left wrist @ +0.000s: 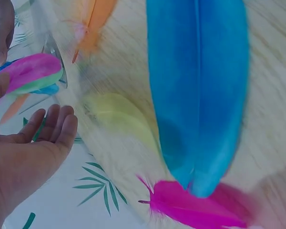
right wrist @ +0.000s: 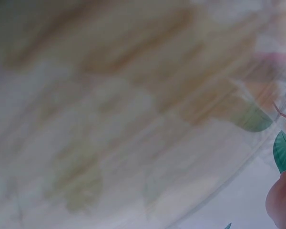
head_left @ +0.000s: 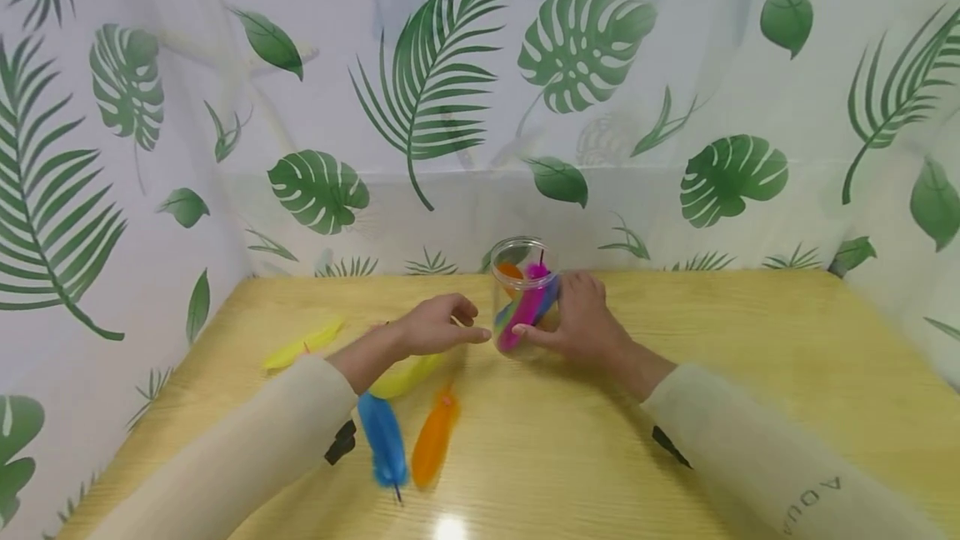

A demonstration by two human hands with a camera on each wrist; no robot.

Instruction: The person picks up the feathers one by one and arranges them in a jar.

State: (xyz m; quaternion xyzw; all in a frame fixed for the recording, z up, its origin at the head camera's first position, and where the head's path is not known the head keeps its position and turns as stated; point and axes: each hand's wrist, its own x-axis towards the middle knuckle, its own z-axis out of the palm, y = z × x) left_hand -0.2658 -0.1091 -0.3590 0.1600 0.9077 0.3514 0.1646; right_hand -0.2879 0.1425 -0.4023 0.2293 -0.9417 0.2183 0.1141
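A clear plastic jar [head_left: 498, 307] stands upright near the back of the table, with a magenta feather [head_left: 527, 307], an orange one and blue and green ones inside. My right hand [head_left: 588, 319] grips the jar from its right side, thumb across the front. Just left of the jar is my left hand [head_left: 441, 325], its fingers loosely bent and holding nothing; whether its thumb touches the jar I cannot tell. In the left wrist view, that hand's palm [left wrist: 28, 162] shows bare. The right wrist view is mostly blurred, with only part of the right hand [right wrist: 283, 198] at its edge.
On the wooden table [head_left: 570, 457] lie a yellow feather [head_left: 303, 344], another yellow feather [head_left: 408, 377] partly under the left arm, a blue feather [head_left: 384, 442] and an orange feather [head_left: 435, 444]. A pink feather [left wrist: 195, 205] shows in the left wrist view. Leaf-patterned cloth [head_left: 465, 190] rises behind.
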